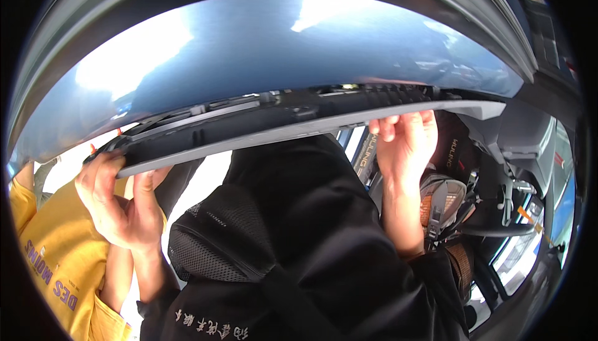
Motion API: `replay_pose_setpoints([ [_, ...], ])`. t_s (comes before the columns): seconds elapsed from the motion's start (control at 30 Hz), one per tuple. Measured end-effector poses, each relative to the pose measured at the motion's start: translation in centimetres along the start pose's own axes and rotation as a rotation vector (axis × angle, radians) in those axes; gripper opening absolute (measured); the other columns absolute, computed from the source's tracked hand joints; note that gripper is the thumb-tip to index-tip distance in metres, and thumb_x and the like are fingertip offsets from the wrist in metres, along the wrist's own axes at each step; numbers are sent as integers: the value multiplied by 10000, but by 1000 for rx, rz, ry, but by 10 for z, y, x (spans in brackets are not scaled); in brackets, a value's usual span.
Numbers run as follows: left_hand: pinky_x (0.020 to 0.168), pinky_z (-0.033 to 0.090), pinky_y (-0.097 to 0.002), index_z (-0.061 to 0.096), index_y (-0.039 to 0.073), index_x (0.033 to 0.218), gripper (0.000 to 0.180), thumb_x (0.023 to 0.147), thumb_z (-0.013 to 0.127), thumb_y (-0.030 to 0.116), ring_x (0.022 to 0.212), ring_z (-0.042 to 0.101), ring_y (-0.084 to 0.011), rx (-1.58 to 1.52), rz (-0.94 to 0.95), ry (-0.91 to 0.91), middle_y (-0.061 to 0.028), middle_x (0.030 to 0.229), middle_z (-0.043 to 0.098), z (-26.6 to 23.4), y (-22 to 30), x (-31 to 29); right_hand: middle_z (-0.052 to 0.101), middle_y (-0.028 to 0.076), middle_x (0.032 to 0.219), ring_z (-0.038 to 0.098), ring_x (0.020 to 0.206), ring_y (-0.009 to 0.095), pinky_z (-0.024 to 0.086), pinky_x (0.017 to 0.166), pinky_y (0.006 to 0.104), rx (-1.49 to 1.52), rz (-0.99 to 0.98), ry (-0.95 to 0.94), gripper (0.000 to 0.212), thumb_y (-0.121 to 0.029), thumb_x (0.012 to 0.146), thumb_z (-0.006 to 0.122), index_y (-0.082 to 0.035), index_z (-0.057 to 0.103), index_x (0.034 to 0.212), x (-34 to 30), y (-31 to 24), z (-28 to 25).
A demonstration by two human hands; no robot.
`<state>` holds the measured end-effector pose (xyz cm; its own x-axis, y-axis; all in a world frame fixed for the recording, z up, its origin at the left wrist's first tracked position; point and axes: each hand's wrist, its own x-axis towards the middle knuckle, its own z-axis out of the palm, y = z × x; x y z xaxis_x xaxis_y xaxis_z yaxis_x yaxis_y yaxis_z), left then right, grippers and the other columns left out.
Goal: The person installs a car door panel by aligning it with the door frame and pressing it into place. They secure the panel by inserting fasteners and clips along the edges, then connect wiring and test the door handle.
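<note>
- Shiny blue panel (249, 54) curves above the gray strip (274, 128).
- Left hand (121, 207) pinches the strip's left end.
- Right hand (408, 138) touches its right part; can't tell if it grips.
- Best to hold both sides gently, without bending it.

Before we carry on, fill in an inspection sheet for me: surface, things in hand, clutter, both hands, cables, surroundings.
Surface: glossy blue surface, curved, with bright reflections; no damage can be made out.
Things in hand: long grey trim strip, slanting along the blue surface's lower edge, its left end lower in the picture.
Clutter: bag with mesh and brown parts, beyond the right forearm.
Left hand: hand gripping the strip's left end, thumb underneath.
Right hand: hand with fingers at the strip's lower edge, toward its right end; how firmly is unclear.
Cables: nothing seen that is surely a cable.
Surroundings: another person in a yellow shirt at the left.
</note>
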<state>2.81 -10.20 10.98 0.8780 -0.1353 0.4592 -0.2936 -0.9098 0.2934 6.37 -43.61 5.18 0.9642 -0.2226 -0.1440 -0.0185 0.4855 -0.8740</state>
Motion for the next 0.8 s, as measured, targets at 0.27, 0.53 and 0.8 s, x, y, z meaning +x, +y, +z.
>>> replay_pose_setpoints([
  [0.27, 930, 438, -380, 565, -27, 1096, 302, 810, 656, -67, 1013, 578, -280, -9, -122, 32, -154, 1073, 600, 0, -8, -20, 550, 72, 654, 457, 476, 131, 475, 515, 323, 29, 8, 11, 72, -93, 939, 544, -45, 545, 887, 0, 4, -3],
  [0.53, 934, 441, -412, 575, -36, 1083, 282, 826, 683, 2, 1008, 580, -309, 64, -105, 30, -165, 1038, 606, 1, -7, -18, 551, 108, 672, 495, 475, 158, 510, 515, 331, 48, -3, -10, 93, -58, 937, 541, -56, 464, 886, -1, 3, -7],
  [0.8, 949, 441, -454, 556, -26, 1031, 223, 853, 657, 60, 967, 547, -307, 56, -102, 15, -149, 999, 567, -1, -3, -17, 563, 73, 676, 507, 482, 108, 477, 501, 256, 167, -7, 69, 122, -39, 938, 528, -35, 439, 1021, -4, 0, 1],
])
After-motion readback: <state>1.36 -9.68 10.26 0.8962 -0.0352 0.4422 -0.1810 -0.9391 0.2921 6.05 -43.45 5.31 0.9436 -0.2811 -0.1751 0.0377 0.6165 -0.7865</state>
